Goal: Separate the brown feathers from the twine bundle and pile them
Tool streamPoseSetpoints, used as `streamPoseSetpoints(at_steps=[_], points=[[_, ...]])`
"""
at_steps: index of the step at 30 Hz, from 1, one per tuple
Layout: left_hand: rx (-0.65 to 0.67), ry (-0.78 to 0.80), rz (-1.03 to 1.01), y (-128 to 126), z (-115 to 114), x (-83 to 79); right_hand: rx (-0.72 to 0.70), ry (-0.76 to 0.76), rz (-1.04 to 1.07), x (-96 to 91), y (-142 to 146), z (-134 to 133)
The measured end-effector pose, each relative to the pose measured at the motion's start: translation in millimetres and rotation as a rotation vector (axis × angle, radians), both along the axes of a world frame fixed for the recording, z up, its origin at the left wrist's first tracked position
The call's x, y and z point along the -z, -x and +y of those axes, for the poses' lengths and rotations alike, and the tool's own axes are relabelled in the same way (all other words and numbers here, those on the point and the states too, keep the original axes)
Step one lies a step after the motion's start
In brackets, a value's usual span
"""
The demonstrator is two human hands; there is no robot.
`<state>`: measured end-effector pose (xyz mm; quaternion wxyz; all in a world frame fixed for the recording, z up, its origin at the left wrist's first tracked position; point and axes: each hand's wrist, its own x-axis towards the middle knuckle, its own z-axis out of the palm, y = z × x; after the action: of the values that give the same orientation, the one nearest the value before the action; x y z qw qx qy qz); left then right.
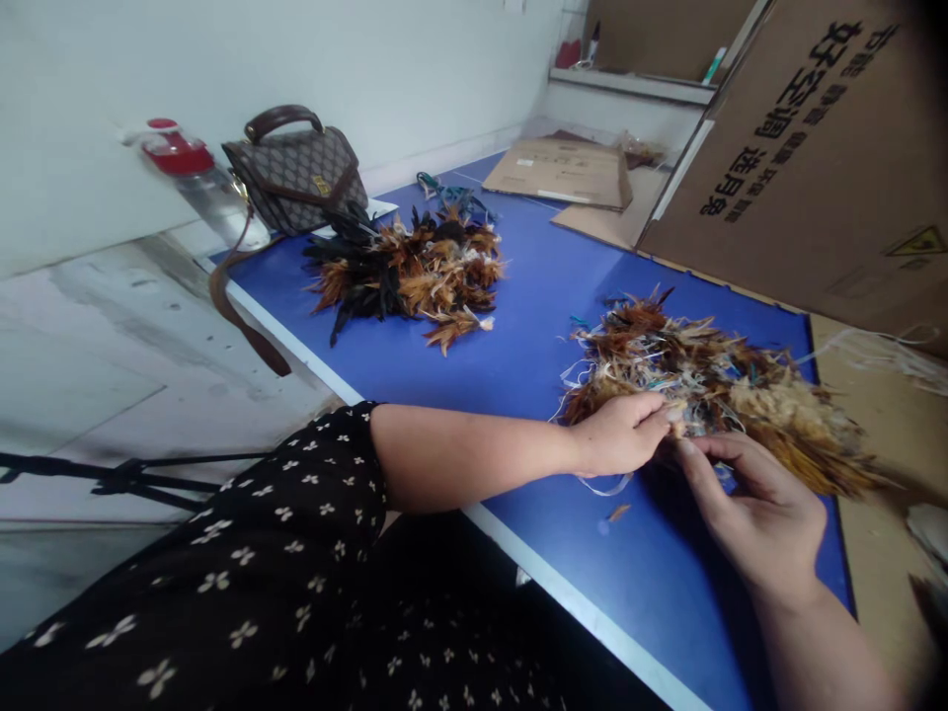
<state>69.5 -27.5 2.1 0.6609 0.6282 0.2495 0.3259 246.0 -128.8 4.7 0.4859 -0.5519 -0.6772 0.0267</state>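
A heap of brown, tan and whitish feathers (711, 365) lies at the right of the blue table, with loose white strings trailing from it. My left hand (626, 432) reaches to the near edge of this heap, its thumb and fingers pinched on a small pale feather tuft (675, 415). Close beside it, my right hand (762, 518) pinches at the same tuft with thumb and forefinger. The fingertips of both hands nearly meet there, and exactly what the right fingers grip is partly hidden. Farther left rests a second pile of black and orange-brown feathers (415, 262).
Behind the second pile stand a patterned handbag (296, 173) and a red-lidded bottle (197, 183). Flat cardboard (559, 173) lies at the back. A large cardboard box (829, 168) rises at the right. One small loose feather (618, 513) lies near the table's front edge (563, 592).
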Motion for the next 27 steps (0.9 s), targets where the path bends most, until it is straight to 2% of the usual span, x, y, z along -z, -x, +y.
streamPoseSetpoints(at_steps=[2, 5, 7, 9, 11, 14, 17, 23, 27], points=[[0.011, -0.054, 0.037, 2, 0, -0.4, -0.031, -0.012, -0.018, -2.4, 2, 1], [0.075, -0.007, 0.070, 2, -3, 0.7, -0.056, -0.012, -0.040, -1.9, 3, 0], [0.074, -0.032, 0.074, 3, -4, 1.0, -0.003, 0.001, -0.011, 2.1, 3, 0], [0.032, -0.131, 0.080, 4, -4, 0.8, 0.092, 0.020, 0.072, 7.1, 2, -1], [0.013, -0.186, 0.100, 4, -3, 1.2, 0.127, 0.033, 0.115, 10.1, 1, -2], [0.032, -0.132, 0.097, 2, -3, 6.1, 0.067, 0.006, 0.016, 8.7, 0, -2], [0.064, -0.046, 0.049, -2, -3, 13.8, 0.070, -0.020, -0.055, 4.3, -1, -1], [0.177, 0.077, 0.003, -6, -2, 20.8, 0.097, 0.004, -0.014, 5.0, -6, 0], [0.202, 0.048, 0.015, -4, 0, 16.9, 0.112, 0.054, 0.044, 8.4, -7, -2]])
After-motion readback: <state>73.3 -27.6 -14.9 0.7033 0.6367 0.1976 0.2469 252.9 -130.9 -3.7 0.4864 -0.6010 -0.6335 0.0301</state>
